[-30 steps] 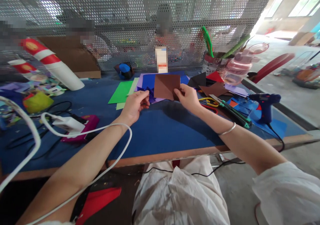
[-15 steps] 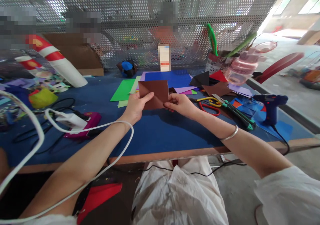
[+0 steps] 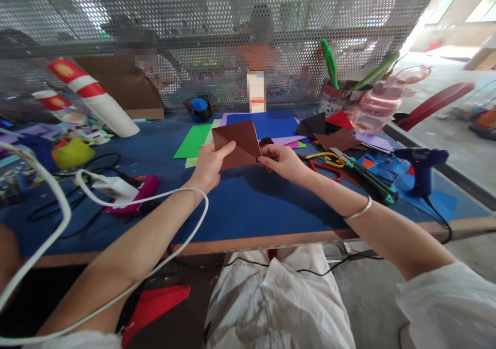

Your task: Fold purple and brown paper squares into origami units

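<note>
Above the blue tabletop I hold up a brown sheet of paper, folded or creased and tilted a little. My left hand pinches its left side, thumb flat on the near face and fingers hidden behind. At the lower right corner, the fingertips of my right hand are closed on the paper's edge. A small dark piece shows just behind those fingers; I cannot make out whether it belongs to the sheet. Beyond the paper lie a blue sheet and a green sheet.
On the right are scissors, a green-black utility knife, a glue gun, a pink bottle and paper scraps. A white cable loops over my left forearm near a purple power strip. Perforated mesh stands behind.
The brown paper has tilted, its right side turning slightly, while both hands keep hold of it. The whole view has shifted slightly.
</note>
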Demonstrator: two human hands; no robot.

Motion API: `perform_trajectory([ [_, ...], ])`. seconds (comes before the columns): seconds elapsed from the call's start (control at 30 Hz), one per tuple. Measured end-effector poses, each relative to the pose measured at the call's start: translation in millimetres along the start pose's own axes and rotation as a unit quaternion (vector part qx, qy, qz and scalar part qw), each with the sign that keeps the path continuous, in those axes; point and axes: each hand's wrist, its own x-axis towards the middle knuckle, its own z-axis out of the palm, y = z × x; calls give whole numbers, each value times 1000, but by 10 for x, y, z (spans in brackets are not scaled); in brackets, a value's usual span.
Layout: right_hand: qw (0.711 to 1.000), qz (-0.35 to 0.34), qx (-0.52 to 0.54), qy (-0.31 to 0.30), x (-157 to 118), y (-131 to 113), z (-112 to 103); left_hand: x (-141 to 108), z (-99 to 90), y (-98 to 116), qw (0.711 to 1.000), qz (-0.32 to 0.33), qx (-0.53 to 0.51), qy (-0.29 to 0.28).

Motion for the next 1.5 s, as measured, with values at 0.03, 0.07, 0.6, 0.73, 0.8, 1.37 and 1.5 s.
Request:
perform_trajectory([
  [0.03,1000,-5,-14,13,0,3,-5,10,-11,1,1000,-4,3,-1],
  [0.07,999,-10,-30,32,-2,3,-12,20,-24,3,1000,-8,7,-2],
  [0.6,688,-487,-538,30,-279,-66,-231,-166,-103,79,934,168,296,-108],
  [0.73,729,-471,-496,-25,-386,9,-248,-434,-201,52,715,424,487,-269],
  [0.8,735,-478,-480,-42,-414,22,-243,-537,-244,18,647,474,525,-285],
  [1.37,807,-411,-401,-141,-706,-202,-298,-979,-431,49,562,503,583,-301],
  [1.5,799,-419,-399,-162,-692,-269,-250,-929,-456,75,587,511,548,-306],
])
